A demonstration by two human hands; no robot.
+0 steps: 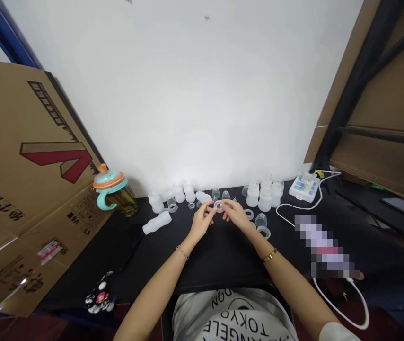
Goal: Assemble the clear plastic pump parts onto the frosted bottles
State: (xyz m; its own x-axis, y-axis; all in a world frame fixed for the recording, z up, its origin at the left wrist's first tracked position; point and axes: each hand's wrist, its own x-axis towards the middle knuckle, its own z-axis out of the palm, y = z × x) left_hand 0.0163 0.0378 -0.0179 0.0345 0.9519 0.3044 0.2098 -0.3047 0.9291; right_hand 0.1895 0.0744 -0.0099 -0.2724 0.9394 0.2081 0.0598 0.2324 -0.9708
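Between my two hands is a clear round bottle collar (218, 206), with fingertips of both hands closed on its rim. My left hand (203, 219) pinches its left side and my right hand (235, 214) its right side. Close to my right hand lie a translucent ring (264, 232), another ring (249, 214) and a clear cap (260, 219). Behind the hands, white discs (204, 196) and small clear caps (225, 195) rest on the black table (205, 265). A milky bottle (157, 222) lies on its side to the left.
Several baby bottles (265, 196) stand at the right back, others (155, 202) at the left back. A tea jug (115, 192) stands beside a cardboard box (28, 189). At the right are a white power strip (304, 187), its cable and a blurred-out object (324, 246). A white wall closes off the back.
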